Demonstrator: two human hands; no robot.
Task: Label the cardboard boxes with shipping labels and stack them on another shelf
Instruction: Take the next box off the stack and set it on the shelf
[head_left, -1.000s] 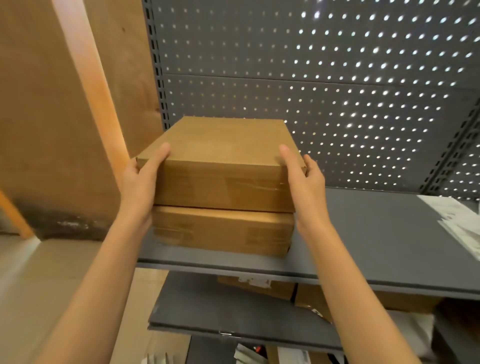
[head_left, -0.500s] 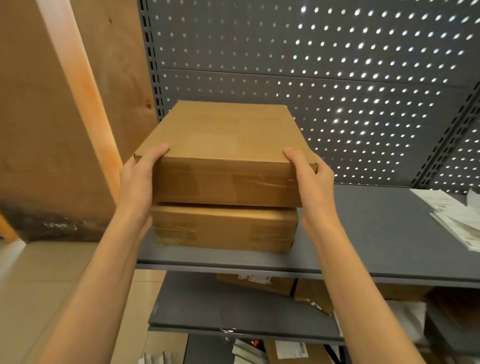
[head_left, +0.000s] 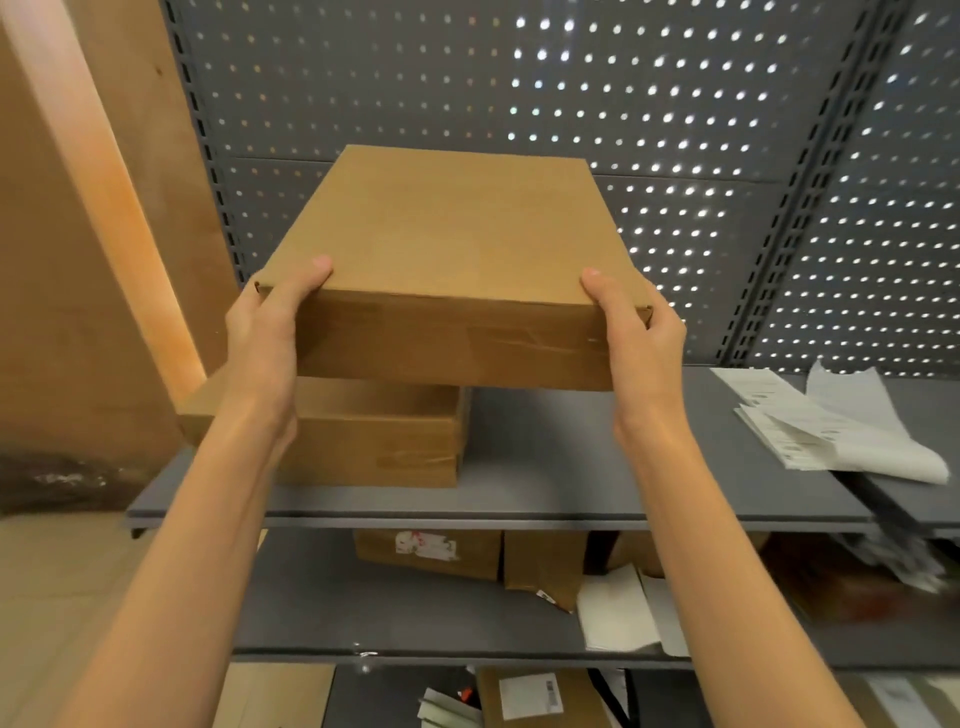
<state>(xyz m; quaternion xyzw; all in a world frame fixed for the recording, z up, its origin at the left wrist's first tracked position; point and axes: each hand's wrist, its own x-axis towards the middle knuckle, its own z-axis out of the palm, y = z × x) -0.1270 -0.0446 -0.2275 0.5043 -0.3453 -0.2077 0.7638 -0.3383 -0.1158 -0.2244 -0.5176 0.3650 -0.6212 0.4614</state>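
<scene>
A flat brown cardboard box (head_left: 457, 260) is up in the air above the grey top shelf (head_left: 571, 467). My left hand (head_left: 265, 332) grips its near left corner and my right hand (head_left: 639, 343) grips its near right corner, thumbs on the top face. Its top shows no label. Below and to the left, a second cardboard box (head_left: 374, 441) rests on the shelf, partly behind my left forearm. A pile of white shipping labels (head_left: 831, 421) lies at the shelf's right end.
A perforated grey back panel (head_left: 519, 104) closes the shelf behind. A wooden board (head_left: 78, 260) stands at the left. The lower shelf (head_left: 311, 613) holds labelled cardboard boxes (head_left: 431, 551) and white paper (head_left: 618, 613). More boxes (head_left: 540, 696) sit below.
Both hands have lifted the upper box off the lower one and carried it up and to the right. The lower box stayed on the shelf.
</scene>
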